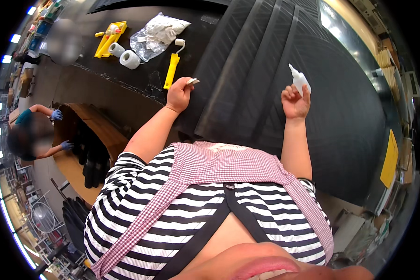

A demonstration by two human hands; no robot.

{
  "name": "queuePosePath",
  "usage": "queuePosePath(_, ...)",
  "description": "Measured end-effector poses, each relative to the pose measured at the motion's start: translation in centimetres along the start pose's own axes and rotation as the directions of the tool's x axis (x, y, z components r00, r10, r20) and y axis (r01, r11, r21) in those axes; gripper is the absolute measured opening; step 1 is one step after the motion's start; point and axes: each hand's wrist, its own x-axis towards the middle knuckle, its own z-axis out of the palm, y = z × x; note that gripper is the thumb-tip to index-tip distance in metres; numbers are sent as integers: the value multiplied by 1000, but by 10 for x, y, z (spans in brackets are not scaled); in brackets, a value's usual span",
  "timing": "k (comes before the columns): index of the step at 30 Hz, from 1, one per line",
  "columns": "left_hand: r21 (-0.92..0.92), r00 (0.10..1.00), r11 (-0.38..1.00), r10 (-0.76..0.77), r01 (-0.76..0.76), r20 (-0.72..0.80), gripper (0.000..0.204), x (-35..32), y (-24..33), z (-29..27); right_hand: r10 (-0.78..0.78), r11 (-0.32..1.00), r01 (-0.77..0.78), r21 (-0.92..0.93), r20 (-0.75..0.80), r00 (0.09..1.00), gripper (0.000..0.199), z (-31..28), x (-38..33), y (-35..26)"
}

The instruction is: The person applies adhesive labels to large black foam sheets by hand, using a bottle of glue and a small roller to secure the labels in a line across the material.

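Holding white pieces (pixel 193 81) in left grip (pixel 178 95), mid-frame, nozzle bottle (pixel 301 80) in right grip (pixel 295 103), centre-right. Apparently early: showing none fixed on black sheet (pixel 340 112), leaving upper-left plastic bag (pixel 138 44) well filled.

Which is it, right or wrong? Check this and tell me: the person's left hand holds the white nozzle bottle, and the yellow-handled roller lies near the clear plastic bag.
Wrong hand: the head view shows the white nozzle bottle in the person's right hand. The yellow-handled roller does lie near the clear plastic bag.
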Motion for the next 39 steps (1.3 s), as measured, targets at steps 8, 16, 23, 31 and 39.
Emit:
queuePosePath(8,29,1000,999,-21,21,-15,13,1,5,-4,-10,996,22,81,-147,989,36,23,48,1)
queuePosePath(16,26,999,999,-33,33,-8,15,3,8,-8,-83,989,66,-130,-130,988,44,57,81,5)
queuePosePath(23,3,999,999,-36,36,-20,14,4,11,-4,-402,743,159,-650,-244,883,41,-8,92,-77)
queuePosePath(31,36,1000,999,-17,17,-11,12,4,10,0,-337,568,12,-823,-219,916,34,-14,104,-82)
queuePosePath(39,106,1000,994,-3,2,6,12,5,10,-1,-368,274,131,-953,23,930,33,-2,99,-63)
